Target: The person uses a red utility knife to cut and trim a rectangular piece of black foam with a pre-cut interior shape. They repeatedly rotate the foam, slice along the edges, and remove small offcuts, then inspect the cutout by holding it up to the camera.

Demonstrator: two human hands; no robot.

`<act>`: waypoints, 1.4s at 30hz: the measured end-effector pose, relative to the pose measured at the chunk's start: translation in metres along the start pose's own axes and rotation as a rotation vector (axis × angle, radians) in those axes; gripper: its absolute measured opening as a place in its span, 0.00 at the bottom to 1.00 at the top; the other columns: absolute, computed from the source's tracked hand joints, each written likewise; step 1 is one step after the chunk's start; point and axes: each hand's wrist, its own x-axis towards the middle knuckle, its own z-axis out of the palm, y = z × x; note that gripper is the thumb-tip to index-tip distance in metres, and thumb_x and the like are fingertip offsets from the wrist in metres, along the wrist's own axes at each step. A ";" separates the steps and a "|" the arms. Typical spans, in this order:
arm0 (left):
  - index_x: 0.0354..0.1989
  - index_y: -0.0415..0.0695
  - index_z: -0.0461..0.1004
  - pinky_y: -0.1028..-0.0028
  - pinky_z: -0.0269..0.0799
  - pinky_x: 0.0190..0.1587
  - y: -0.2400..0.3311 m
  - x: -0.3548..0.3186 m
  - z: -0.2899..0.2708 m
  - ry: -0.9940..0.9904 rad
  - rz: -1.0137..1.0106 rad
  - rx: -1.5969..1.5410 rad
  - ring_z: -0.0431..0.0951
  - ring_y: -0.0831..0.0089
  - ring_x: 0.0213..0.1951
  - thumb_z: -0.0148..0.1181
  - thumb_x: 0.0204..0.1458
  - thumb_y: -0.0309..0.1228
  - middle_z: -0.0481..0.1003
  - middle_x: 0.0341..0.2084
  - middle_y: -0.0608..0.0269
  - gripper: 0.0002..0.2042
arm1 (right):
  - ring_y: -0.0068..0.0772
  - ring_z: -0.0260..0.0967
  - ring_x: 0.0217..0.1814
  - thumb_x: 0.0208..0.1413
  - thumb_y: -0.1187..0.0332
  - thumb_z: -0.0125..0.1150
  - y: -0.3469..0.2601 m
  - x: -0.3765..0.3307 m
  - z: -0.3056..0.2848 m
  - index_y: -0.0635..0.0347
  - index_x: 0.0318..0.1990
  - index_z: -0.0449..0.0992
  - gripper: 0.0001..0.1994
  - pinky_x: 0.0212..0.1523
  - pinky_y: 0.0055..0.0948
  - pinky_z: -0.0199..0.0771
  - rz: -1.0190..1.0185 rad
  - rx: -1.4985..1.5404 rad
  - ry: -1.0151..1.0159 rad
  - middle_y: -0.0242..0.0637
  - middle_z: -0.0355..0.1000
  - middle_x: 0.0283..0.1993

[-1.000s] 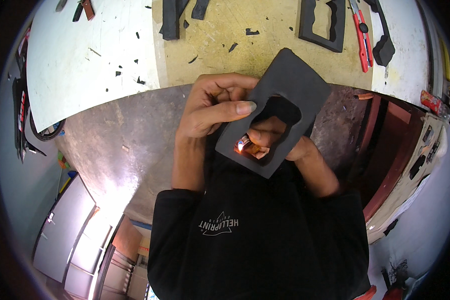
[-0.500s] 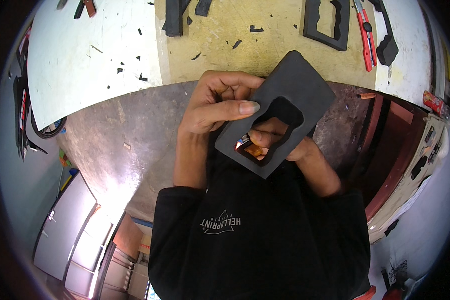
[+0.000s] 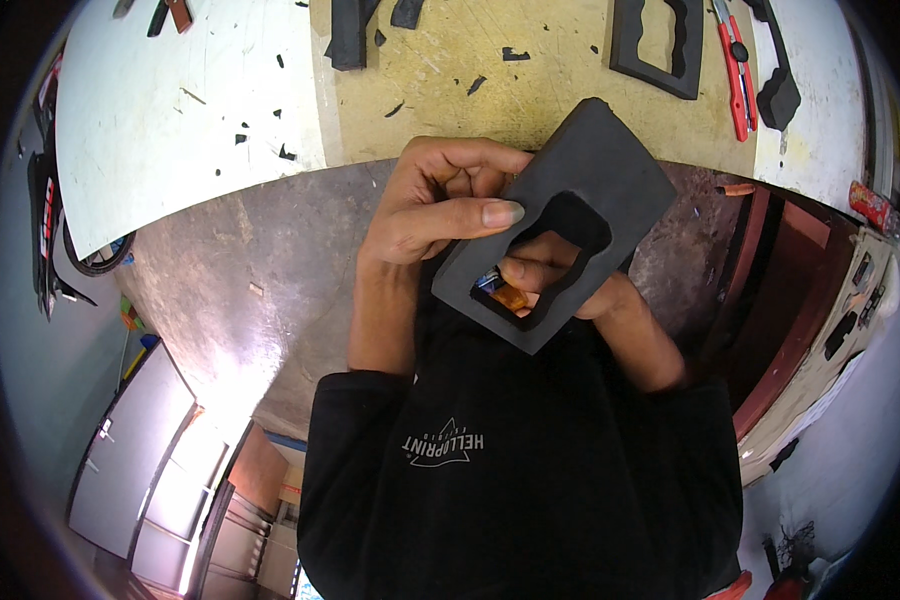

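Note:
A thick black foam block (image 3: 610, 180) is held tilted in front of my chest, a wavy-edged opening cut through it. My left hand (image 3: 450, 205) is closed on its upper left edge, thumb on the near face and fingers bent behind. My right hand (image 3: 532, 273) is behind the block, partly hidden, with its thumb and fingertips showing through the opening. It grips a small orange object with a shiny end, which looks like a lighter (image 3: 511, 298). The rest of that object is covered by the foam and fingers.
The table (image 3: 210, 120) curves across the far side, with black foam scraps (image 3: 477, 86) scattered on its yellowish board (image 3: 400, 130). A cut foam frame (image 3: 655, 75), a red cutter knife (image 3: 738, 80) and a black foam offcut (image 3: 778, 100) lie at the far right. Reddish-brown furniture (image 3: 785, 270) stands to the right.
Both hands and the foam block stay almost in place, with only a slight shift. The shiny end of the small object, seen through the opening, now looks bluer.

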 end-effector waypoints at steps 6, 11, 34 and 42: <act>0.45 0.28 0.76 0.84 0.44 0.20 0.001 0.002 0.000 -0.015 0.002 0.002 0.56 0.89 0.15 0.66 0.42 0.21 0.63 0.14 0.75 0.19 | 0.13 0.61 0.23 0.65 0.54 0.51 0.003 0.000 -0.001 0.61 0.28 0.74 0.20 0.22 0.16 0.55 -0.012 -0.012 -0.010 0.23 0.65 0.22; 0.45 0.27 0.76 0.83 0.44 0.20 0.000 0.001 0.002 -0.006 0.008 -0.015 0.56 0.88 0.16 0.65 0.42 0.23 0.62 0.14 0.75 0.19 | 0.12 0.61 0.23 0.65 0.54 0.51 0.008 -0.001 -0.001 0.62 0.31 0.75 0.19 0.22 0.15 0.55 0.009 0.006 -0.007 0.24 0.66 0.23; 0.48 0.25 0.67 0.78 0.63 0.34 0.011 0.000 0.025 0.136 -0.043 -0.138 0.69 0.74 0.28 0.46 0.56 0.36 0.71 0.26 0.55 0.22 | 0.27 0.73 0.27 0.39 0.73 0.77 -0.005 -0.016 0.002 0.66 0.43 0.75 0.21 0.28 0.26 0.74 -0.837 -0.762 0.264 0.39 0.75 0.32; 0.48 0.28 0.67 0.82 0.65 0.35 0.012 0.002 0.043 0.152 -0.026 -0.101 0.72 0.79 0.30 0.44 0.57 0.37 0.74 0.29 0.58 0.22 | 0.38 0.77 0.42 0.45 0.69 0.68 0.012 -0.008 0.008 0.68 0.43 0.80 0.17 0.48 0.34 0.76 -0.928 -0.933 0.355 0.44 0.78 0.43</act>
